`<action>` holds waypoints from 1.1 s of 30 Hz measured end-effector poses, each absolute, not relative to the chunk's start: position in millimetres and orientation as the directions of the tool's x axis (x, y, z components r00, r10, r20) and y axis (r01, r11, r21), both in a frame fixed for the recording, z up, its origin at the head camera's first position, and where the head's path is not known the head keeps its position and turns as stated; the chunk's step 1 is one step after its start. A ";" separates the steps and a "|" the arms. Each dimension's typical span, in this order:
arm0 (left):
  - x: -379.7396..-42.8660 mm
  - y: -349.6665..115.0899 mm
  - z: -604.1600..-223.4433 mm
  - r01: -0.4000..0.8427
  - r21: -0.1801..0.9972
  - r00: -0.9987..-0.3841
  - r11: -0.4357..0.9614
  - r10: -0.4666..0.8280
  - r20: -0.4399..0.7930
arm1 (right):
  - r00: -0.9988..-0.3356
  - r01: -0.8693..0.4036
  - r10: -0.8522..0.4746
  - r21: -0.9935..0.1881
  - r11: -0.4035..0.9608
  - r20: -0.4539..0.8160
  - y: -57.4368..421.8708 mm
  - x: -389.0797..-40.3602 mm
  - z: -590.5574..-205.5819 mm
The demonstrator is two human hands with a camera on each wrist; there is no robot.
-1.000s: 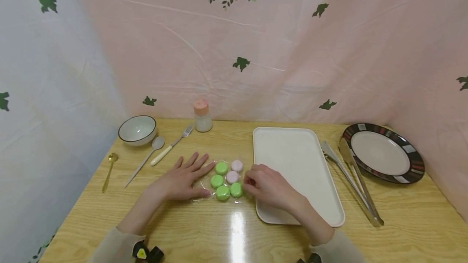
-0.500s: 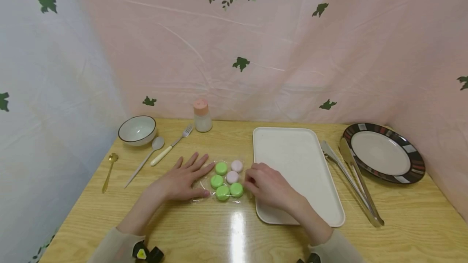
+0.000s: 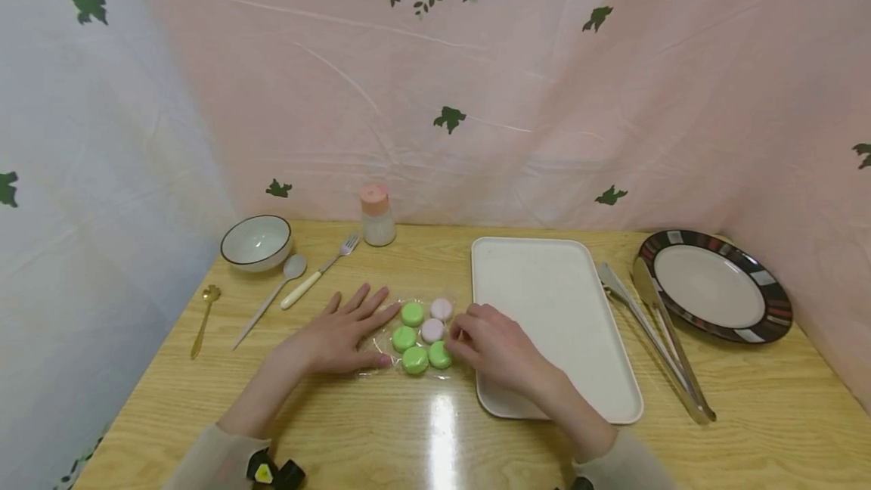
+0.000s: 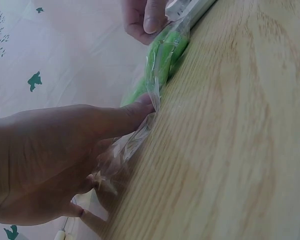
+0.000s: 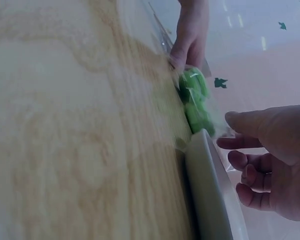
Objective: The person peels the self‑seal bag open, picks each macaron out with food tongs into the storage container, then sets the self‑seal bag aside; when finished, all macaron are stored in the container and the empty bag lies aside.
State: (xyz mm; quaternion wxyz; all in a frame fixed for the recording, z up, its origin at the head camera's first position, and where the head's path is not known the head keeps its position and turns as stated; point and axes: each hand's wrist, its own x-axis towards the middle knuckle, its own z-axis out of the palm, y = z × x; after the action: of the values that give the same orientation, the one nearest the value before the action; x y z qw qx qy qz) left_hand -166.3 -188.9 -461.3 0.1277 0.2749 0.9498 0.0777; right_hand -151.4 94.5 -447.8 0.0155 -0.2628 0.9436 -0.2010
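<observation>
Several green and pale pink macarons [image 3: 415, 359] lie in a clear plastic bag [image 3: 373, 340] on the wooden table. My left hand [image 3: 343, 335] rests spread over the bag's left end, its thumb pressing the film near the green macarons [image 4: 165, 55] in the left wrist view. My right hand [image 3: 500, 346] hovers at the bag's right side, over the left edge of a white tray [image 3: 558, 308]. Its fingers are loosely bent beside the nearest macarons. In the right wrist view, a gap shows between its thumb [image 5: 240, 120] and index finger.
A white bowl [image 3: 255, 242], gold spoon [image 3: 203, 320], grey spoon [image 3: 271, 301], fork [image 3: 320, 272] and pink-capped jar [image 3: 377, 216] stand or lie at the left and back. Metal tongs [image 3: 660, 346] and a dark-rimmed plate [image 3: 711, 286] are right of the tray. Patterned cloth [image 3: 442, 59] hangs behind.
My right hand has shifted slightly left, its fingertips now overlapping the right-hand macarons in the head view. The left hand and the bag have stayed in place.
</observation>
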 end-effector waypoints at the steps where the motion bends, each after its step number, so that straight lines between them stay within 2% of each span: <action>1: -166.4 -188.8 -461.4 0.501 0.218 -0.816 0.837 0.541 -0.202 | -0.862 -0.490 -0.501 -0.384 0.782 0.079 93.8 -151.0 -448.3; 9: -166.8 -187.4 -460.5 0.500 0.213 -0.817 0.840 0.539 -0.205 | -0.860 -0.501 -0.500 -0.343 0.794 0.098 94.2 -150.1 -449.8; 20: -166.4 -184.8 -456.7 0.501 0.231 -0.815 0.834 0.545 -0.198 | -0.872 -0.478 -0.483 -0.356 0.803 0.082 102.5 -154.7 -445.1; 33: -167.0 -188.6 -460.4 0.502 0.222 -0.817 0.836 0.543 -0.195 | -0.879 -0.452 -0.475 -0.396 0.799 0.044 87.9 -169.4 -445.2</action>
State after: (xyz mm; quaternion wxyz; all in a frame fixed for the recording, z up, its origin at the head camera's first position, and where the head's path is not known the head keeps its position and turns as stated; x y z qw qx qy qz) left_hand -167.0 -188.6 -460.4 0.1258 0.2751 0.9498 0.0803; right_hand -169.4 87.9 -445.2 0.0288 -0.2443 0.9481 -0.2017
